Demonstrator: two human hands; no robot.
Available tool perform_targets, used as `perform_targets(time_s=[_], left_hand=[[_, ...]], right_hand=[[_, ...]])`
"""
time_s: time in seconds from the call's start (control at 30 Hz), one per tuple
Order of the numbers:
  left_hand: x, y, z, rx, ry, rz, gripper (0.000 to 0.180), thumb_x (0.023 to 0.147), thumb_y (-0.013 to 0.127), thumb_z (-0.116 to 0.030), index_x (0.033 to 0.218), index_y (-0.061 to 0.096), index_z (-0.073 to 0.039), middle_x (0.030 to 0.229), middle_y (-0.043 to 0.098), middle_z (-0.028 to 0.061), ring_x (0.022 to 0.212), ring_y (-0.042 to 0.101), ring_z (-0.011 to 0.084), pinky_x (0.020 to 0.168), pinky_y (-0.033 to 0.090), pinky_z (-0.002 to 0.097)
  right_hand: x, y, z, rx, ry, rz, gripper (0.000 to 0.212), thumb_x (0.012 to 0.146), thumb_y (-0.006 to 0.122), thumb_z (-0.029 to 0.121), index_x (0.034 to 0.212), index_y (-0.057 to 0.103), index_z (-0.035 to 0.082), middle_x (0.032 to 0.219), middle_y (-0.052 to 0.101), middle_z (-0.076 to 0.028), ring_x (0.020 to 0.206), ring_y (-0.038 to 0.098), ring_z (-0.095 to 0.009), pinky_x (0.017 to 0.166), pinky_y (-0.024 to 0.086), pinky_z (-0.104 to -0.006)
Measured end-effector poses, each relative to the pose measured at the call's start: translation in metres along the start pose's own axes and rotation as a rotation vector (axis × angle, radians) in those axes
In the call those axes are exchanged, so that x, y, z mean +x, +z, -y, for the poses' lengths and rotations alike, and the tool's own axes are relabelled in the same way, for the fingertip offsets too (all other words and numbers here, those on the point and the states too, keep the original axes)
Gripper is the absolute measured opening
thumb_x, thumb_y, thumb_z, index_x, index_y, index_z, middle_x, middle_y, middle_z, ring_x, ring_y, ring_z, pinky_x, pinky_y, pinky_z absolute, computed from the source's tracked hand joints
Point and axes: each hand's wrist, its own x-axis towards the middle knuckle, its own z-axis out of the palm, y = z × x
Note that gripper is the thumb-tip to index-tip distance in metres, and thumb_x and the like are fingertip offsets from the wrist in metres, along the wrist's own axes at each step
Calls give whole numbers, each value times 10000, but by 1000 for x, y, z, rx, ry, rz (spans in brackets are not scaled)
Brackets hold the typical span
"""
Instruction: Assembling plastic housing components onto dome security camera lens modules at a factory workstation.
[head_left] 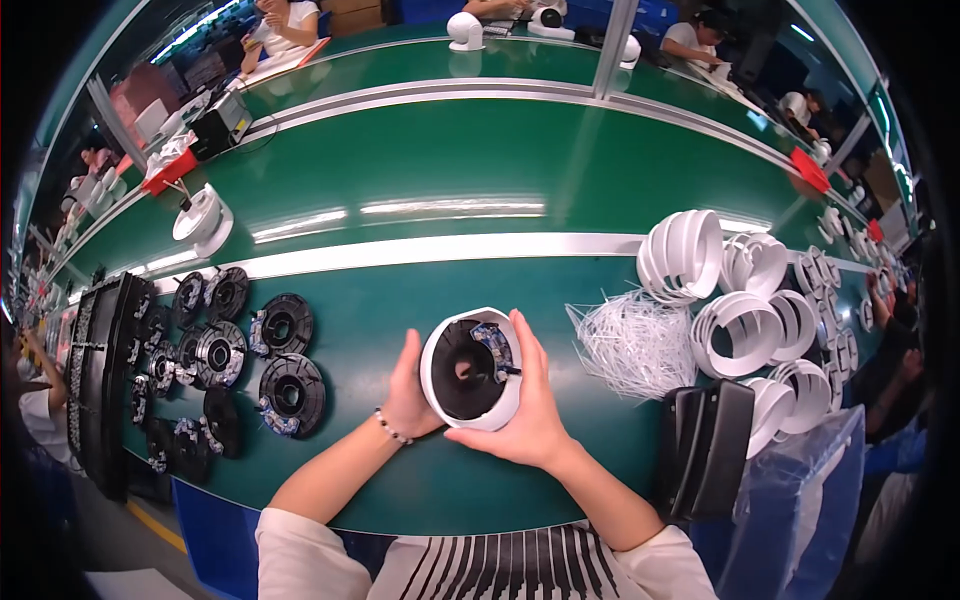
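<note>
White housing (501, 404) | both hands (530, 420) | glossy green bench (375, 290) | co-workers (290, 24) beyond, apparently seated

Wht hsg (497, 413) w/ blk disc (462, 398) & blu PCB (492, 342), dk grn bench (375, 300), wht rings (680, 252), red tray (170, 175), blk/wht striped shirt front (520, 566).

Bright light floods the green table (420, 150), leaving long white glare (452, 208) on its far part, and a tube light (198, 32) glows up left. The hands (528, 418) look sharp; toward the rim, straight edges bow and detail dims into black.
</note>
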Motion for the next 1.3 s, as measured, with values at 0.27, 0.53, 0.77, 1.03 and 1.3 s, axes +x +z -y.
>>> perform_targets(time_s=[0.27, 0.53, 0.77, 1.03, 1.3], left_hand=[[13, -3, 3, -70, -74, -74, 646, 846, 205, -547, 1224, 385, -54, 1184, 458, 133, 1067, 469, 248, 919, 383, 377], [8, -5, -1, 6, -146, -13, 849, 750, 150, -712, 1274, 310, -64, 1247, 403, 120, 1133, 416, 255, 949, 354, 401], [4, -16, 2, 63, -126, 19, 885, 720, 214, -738, 1276, 303, -55, 1257, 387, 136, 1131, 417, 264, 948, 353, 405], [2, -15, 5, -41, -46, 101, 657, 726, 511, -460, 1213, 372, -42, 1165, 463, 138, 1064, 472, 246, 925, 384, 383], [2, -9, 10, -92, 22, -24, 660, 711, 488, -476, 1181, 405, -19, 1128, 489, 151, 1019, 501, 246, 884, 415, 385]], right_hand=[[0, -6, 2, -98, -34, 10, 1149, 456, 808, 277, 1299, 92, -33, 1312, 183, -258, 1201, 212, -412, 967, 237, -474], [2, -8, 1, -193, -76, 65, 1124, 447, 809, 288, 1287, 139, -40, 1296, 219, -263, 1181, 242, -420, 951, 258, -475], [5, -12, 4, -203, -83, 109, 1123, 437, 810, 308, 1281, 158, -44, 1290, 246, -251, 1173, 271, -402, 948, 269, -454], [2, 0, 4, -287, -28, 25, 1114, 416, 807, 312, 1266, 179, -41, 1253, 288, -240, 1135, 318, -387, 924, 285, -453], [0, 7, 0, -297, -58, -19, 1160, 428, 810, 335, 1290, 127, -34, 1279, 247, -227, 1160, 276, -376, 941, 263, -454]])
